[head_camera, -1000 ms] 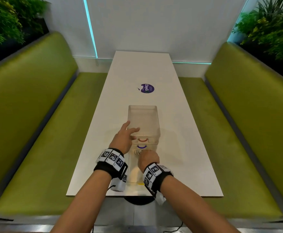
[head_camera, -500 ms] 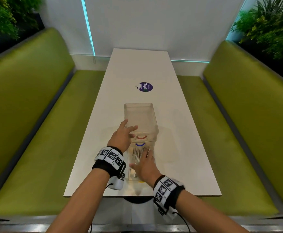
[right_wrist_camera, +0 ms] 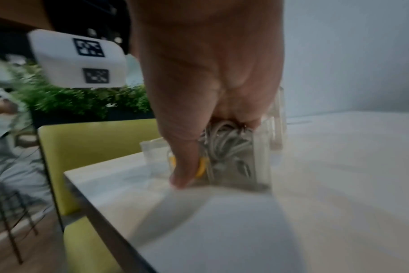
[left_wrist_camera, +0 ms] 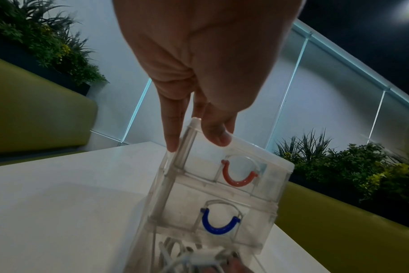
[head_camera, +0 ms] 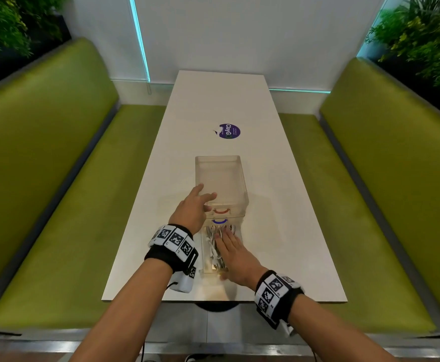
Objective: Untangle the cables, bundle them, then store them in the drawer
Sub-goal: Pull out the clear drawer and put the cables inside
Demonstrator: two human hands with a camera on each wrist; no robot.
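Note:
A clear plastic drawer unit (head_camera: 220,176) stands on the white table (head_camera: 279,205), with a red handle (left_wrist_camera: 238,180) above a blue handle (left_wrist_camera: 220,225). Its bottom drawer (head_camera: 204,267) is pulled out toward me and holds a bundle of white and grey cables (head_camera: 212,239). My left hand (head_camera: 195,205) rests with straight fingers (left_wrist_camera: 173,140) on the unit's top front left corner. My right hand (head_camera: 230,248) lies flat over the cables (right_wrist_camera: 224,144). Its thumb (right_wrist_camera: 185,166) hangs down in front of the drawer's yellow handle (right_wrist_camera: 201,170).
A round purple sticker (head_camera: 229,131) lies on the table beyond the unit. Green benches (head_camera: 70,178) run along both sides, and the table's near edge (head_camera: 224,300) is just behind the open drawer. Plants stand behind the bench backs.
My right hand, curled in the drawer close to the unit a second ago, has drawn back toward me and flattened over the cables. My left hand has stayed on the unit.

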